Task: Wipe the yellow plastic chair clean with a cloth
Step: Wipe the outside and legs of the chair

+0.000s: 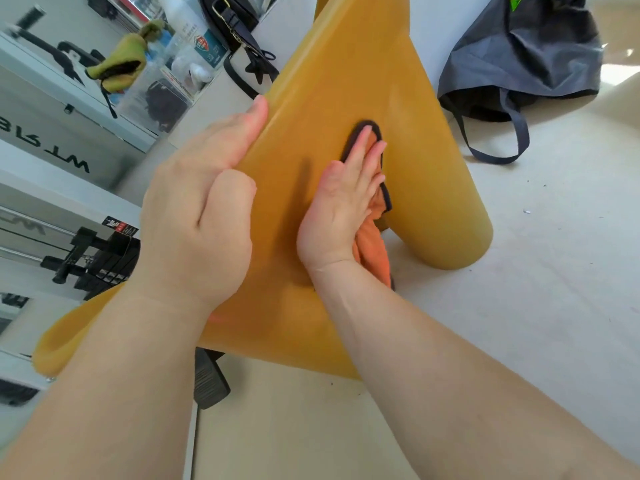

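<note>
The yellow plastic chair (346,71) fills the middle of the head view, its smooth surface slanting from top centre down to the lower left, with a thick round leg (450,216) at the right. My left hand (201,209) grips the chair's left edge, fingers wrapped over it. My right hand (346,199) lies flat on the chair's surface, pressing an orange cloth (372,251) with a dark border against it. Part of the cloth hangs below my palm; the rest is hidden under my fingers.
A grey fabric bag (526,53) with long straps lies on the pale floor at the upper right. White shelving (69,98) with bottles, a green-yellow item and black gear stands along the left. A black object (209,381) sits on the floor under the chair.
</note>
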`<state>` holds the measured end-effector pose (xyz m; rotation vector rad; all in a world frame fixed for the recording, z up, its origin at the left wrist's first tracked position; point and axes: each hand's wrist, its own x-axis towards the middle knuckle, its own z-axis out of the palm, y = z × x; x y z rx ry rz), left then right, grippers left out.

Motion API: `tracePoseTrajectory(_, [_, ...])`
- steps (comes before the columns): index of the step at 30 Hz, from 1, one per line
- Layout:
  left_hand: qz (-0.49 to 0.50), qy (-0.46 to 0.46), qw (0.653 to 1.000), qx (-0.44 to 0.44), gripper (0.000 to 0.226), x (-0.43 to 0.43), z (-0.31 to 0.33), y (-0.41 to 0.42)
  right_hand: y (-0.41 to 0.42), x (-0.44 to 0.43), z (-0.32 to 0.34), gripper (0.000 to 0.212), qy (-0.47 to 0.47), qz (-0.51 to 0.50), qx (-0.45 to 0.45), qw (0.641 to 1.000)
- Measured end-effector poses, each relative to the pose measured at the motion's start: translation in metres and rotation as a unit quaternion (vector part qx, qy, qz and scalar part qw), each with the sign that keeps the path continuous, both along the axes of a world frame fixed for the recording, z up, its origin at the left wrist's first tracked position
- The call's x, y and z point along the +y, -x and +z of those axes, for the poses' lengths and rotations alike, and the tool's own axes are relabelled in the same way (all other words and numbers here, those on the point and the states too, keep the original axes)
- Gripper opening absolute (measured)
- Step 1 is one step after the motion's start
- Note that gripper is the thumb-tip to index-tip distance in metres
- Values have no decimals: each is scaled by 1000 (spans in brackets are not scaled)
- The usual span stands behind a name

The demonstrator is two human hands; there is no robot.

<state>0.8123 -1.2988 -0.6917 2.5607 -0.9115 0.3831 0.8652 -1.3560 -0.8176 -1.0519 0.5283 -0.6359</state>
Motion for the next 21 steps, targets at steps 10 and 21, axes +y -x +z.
tracePoseTrajectory(10, [-1,-33,999,-43,62,1,-1,5,47,68,-24,91,-165,200,24,966])
tracePoseTrajectory(21, [39,-101,991,-75,67,52,1,34,-3,21,-35,106,1,0,-27,1000])
